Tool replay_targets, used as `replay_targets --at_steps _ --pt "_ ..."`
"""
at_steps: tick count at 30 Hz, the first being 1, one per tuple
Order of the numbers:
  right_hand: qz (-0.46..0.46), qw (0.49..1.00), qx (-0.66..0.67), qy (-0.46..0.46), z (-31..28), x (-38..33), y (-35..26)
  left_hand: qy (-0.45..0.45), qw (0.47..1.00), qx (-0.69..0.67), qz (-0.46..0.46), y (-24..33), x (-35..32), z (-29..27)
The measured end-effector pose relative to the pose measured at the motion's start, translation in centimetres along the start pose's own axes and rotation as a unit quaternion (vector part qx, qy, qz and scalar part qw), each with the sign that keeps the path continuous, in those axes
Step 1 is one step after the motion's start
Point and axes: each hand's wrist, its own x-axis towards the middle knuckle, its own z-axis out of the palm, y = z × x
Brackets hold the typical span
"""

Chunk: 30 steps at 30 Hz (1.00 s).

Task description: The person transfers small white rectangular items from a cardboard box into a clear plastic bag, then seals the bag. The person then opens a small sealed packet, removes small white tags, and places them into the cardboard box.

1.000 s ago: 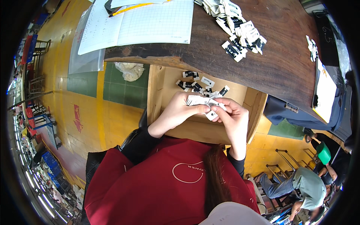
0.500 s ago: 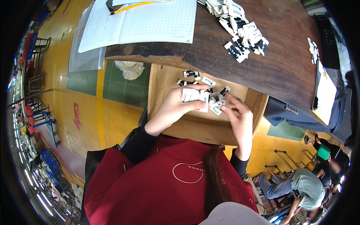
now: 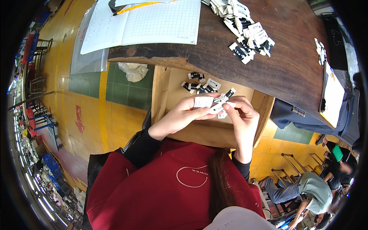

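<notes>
Over an open wooden drawer (image 3: pixel 203 134), my left hand (image 3: pixel 179 118) is closed on a small stack of white fabric labels (image 3: pixel 203 102). My right hand (image 3: pixel 245 118) pinches a white label (image 3: pixel 231 104) between thumb and index finger, right beside the left thumb. Between the two hands several black-and-white labels (image 3: pixel 230 93) overlap; which of them are held and which lie lower I cannot tell. More loose labels (image 3: pixel 196 87) lie in the drawer beyond my left fingers.
Above the drawer stands a dark wooden table (image 3: pixel 165 53) with a heap of similar labels (image 3: pixel 249 32). An open gridded notebook (image 3: pixel 157 25) with a yellow pencil (image 3: pixel 134 7) lies at left. A clipboard (image 3: pixel 332 96) sits at the right edge. Another person (image 3: pixel 316 191) bends over at lower right.
My right hand has moved up against the left and now pinches a label. The left hand's stack has tilted and shifted slightly right. More dark labels show in the drawer.
</notes>
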Motion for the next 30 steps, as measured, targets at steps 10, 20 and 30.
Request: replay_targets --at_steps 10,20,30 --pt "-0.013 0.988 -0.151 -0.001 -0.1 0.3 -0.1 0.028 0.998 0.056 0.027 -0.5 0.7 -0.3" --pt "-0.004 0.999 -0.045 -0.028 1.8 -0.1 -0.5 0.035 0.999 -0.022 -0.018 -0.5 -0.2 0.0" --pt "0.01 0.999 -0.036 -0.015 1.2 -0.4 -0.1 0.079 0.981 0.16 0.081 -0.7 0.5 -0.5"
